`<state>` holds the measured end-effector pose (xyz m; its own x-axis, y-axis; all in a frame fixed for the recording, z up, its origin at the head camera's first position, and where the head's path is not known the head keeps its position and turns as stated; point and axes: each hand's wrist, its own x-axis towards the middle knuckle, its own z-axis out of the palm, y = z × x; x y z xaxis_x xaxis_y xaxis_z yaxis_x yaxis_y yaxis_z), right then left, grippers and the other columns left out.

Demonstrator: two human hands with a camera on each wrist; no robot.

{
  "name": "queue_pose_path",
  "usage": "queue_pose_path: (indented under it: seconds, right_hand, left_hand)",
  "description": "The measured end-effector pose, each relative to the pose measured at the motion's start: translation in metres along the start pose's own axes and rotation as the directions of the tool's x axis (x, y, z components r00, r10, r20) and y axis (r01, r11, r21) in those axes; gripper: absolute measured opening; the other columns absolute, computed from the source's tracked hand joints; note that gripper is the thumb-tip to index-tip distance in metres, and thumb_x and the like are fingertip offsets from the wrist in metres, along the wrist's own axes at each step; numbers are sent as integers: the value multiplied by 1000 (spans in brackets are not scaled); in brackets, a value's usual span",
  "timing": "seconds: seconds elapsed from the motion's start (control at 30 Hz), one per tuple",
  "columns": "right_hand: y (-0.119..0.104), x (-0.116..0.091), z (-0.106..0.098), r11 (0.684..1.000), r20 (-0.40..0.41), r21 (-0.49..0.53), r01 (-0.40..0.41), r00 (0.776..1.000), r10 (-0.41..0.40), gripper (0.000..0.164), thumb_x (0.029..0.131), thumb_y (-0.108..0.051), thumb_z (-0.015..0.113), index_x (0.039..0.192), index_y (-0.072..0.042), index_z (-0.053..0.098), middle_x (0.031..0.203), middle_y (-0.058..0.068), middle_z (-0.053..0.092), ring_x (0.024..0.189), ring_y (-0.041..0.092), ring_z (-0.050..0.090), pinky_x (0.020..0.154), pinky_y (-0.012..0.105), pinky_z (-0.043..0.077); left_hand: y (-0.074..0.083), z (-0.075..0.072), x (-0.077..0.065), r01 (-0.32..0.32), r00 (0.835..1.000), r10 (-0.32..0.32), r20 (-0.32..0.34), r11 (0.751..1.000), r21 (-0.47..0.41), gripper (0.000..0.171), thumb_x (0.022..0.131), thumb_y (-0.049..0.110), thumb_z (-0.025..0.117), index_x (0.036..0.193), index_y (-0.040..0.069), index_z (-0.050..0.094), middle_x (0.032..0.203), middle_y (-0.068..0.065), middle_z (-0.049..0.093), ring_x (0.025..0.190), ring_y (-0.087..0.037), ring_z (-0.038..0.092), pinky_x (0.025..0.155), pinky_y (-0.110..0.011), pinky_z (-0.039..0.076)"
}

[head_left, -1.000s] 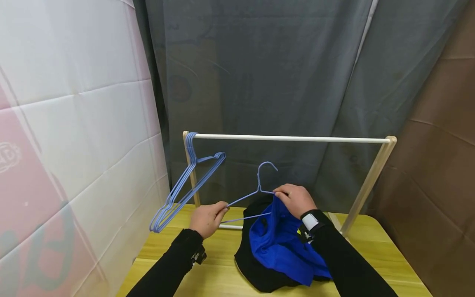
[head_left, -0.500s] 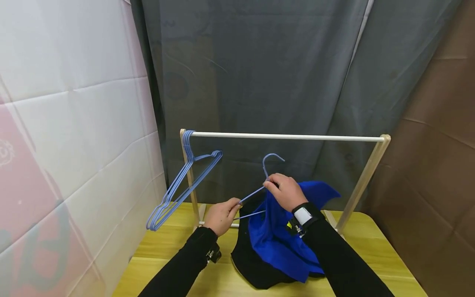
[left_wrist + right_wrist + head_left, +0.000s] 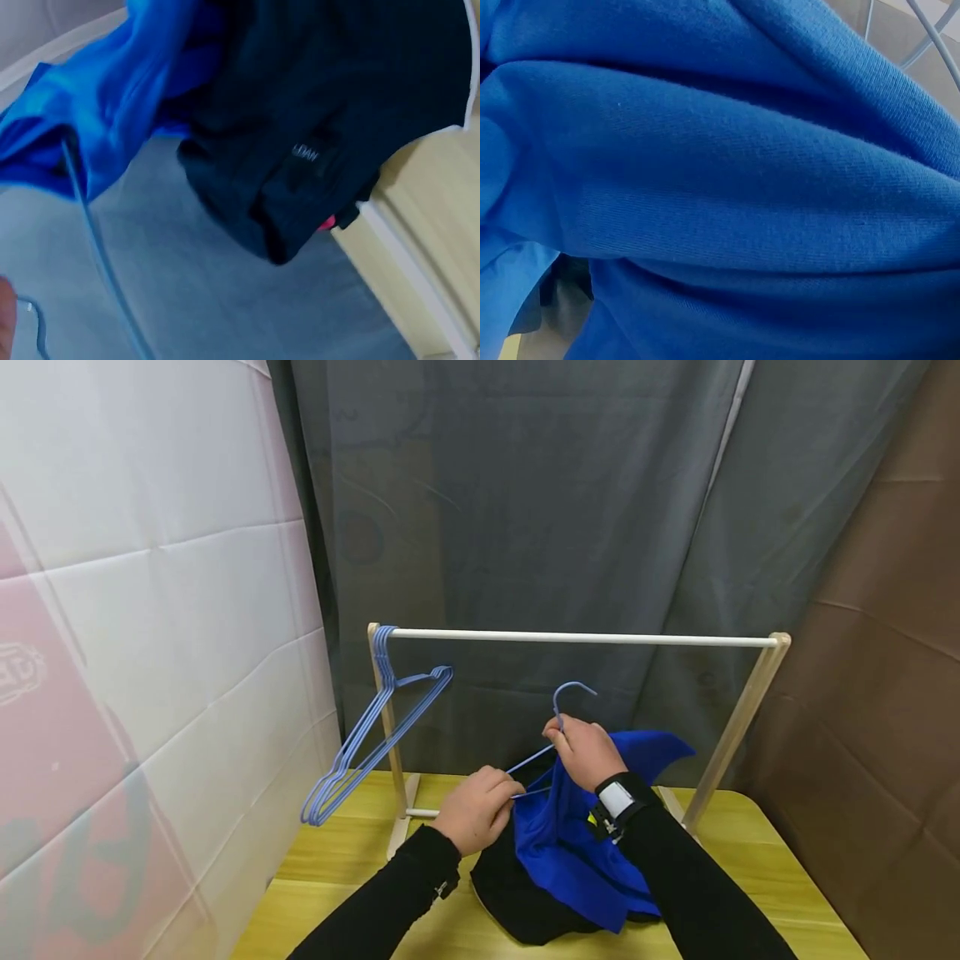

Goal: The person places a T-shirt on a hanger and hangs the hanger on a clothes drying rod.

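A light-blue wire hanger (image 3: 574, 685) stands hook-up above the table, its far half inside a blue garment (image 3: 573, 860), possibly a T-shirt. My right hand (image 3: 588, 752) grips the hanger at the base of the hook, with blue cloth around it. Lower and to the left, my left hand (image 3: 476, 810) holds the hanger's left end. In the left wrist view the hanger wire (image 3: 105, 259) runs into an opening of the blue garment (image 3: 124, 90). Blue cloth (image 3: 742, 195) fills most of the right wrist view. A black garment (image 3: 517, 893) lies under the blue one.
Several matching hangers (image 3: 360, 743) hang at the left end of a rack with a white rod (image 3: 585, 637) and wooden legs (image 3: 738, 727). The rack stands on a wood-grain table (image 3: 330, 868). A grey curtain (image 3: 540, 510) is behind, with a white sheet (image 3: 165, 635) at left.
My right hand has moved from the hanger's shoulder to the hook's base. The hanger has shifted right, my left hand moving with it. A corner of blue cloth now sticks out at right.
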<state>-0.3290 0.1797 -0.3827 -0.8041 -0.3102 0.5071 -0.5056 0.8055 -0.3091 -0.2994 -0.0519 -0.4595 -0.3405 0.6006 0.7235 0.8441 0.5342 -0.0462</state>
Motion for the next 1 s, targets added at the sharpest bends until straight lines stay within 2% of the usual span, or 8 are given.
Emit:
queue_pose_path:
  seconds: [0.13, 0.27, 0.37, 0.43, 0.53, 0.67, 0.77, 1.0]
  right_hand:
    - [3, -1, -1, 1000, -7, 3, -14, 1000, 14, 23, 106, -21, 52, 108, -8, 71, 104, 7, 73, 97, 30, 69, 97, 56, 43]
    - [5, -2, -1, 1000, -30, 19, -13, 999, 14, 22, 106, -21, 53, 108, -8, 71, 102, 6, 73, 95, 29, 69, 95, 56, 43]
    - [7, -3, -2, 999, -46, 29, -14, 999, 15, 21, 106, -21, 53, 108, -8, 71, 100, 6, 73, 91, 28, 69, 94, 56, 43]
    - [9, -5, -4, 999, -52, 31, -19, 998, 21, 21, 106, -21, 54, 108, -9, 71, 99, 6, 73, 89, 27, 68, 90, 54, 45]
    - [12, -7, -7, 999, -50, 34, -42, 998, 44, 22, 107, -23, 53, 109, -10, 70, 99, 5, 73, 87, 26, 67, 83, 49, 49]
    - [17, -10, -12, 996, -40, 27, -85, 996, 86, 24, 107, -26, 52, 109, -11, 70, 97, 5, 72, 82, 24, 65, 74, 44, 49]
    - [23, -12, -15, 993, -32, 19, -120, 992, 120, 25, 107, -25, 50, 110, -11, 70, 99, 5, 72, 82, 24, 64, 74, 45, 49]
    - [38, -19, -22, 986, -28, 4, -168, 985, 168, 27, 106, -21, 48, 112, -10, 71, 108, 10, 73, 96, 31, 68, 82, 51, 50]
  left_hand:
    - [9, 8, -1, 17, 983, -11, 183, 999, -30, 31, 96, 8, 65, 126, 15, 65, 121, 1, 65, 112, -14, 61, 96, -27, 48]
    - [15, 19, -4, 121, 920, -93, 381, 991, -51, 39, 102, 13, 58, 142, 16, 55, 135, 0, 61, 125, -13, 57, 104, -29, 43]
    - [18, 24, -7, 168, 875, -119, 470, 984, -65, 43, 104, 16, 56, 146, 16, 51, 136, 0, 61, 124, -11, 57, 104, -28, 44]
    - [19, 25, -9, 178, 857, -121, 501, 982, -67, 42, 104, 19, 57, 146, 16, 52, 132, 0, 63, 117, -9, 60, 100, -27, 46]
    - [16, 27, -15, 157, 856, -105, 506, 986, -62, 36, 103, 24, 59, 138, 17, 58, 118, 3, 64, 100, -5, 61, 88, -22, 48]
    - [8, 24, -23, 123, 873, -77, 481, 990, -64, 24, 104, 30, 59, 123, 20, 67, 100, 7, 59, 85, -4, 55, 77, -20, 46]
    - [1, 19, -28, 123, 877, -73, 474, 990, -76, 20, 104, 31, 57, 116, 21, 70, 98, 8, 58, 83, -5, 54, 76, -21, 46]
    - [-14, 11, -37, 128, 863, -81, 498, 990, -62, 20, 106, 29, 55, 116, 20, 70, 106, 7, 61, 89, -7, 58, 83, -23, 49]
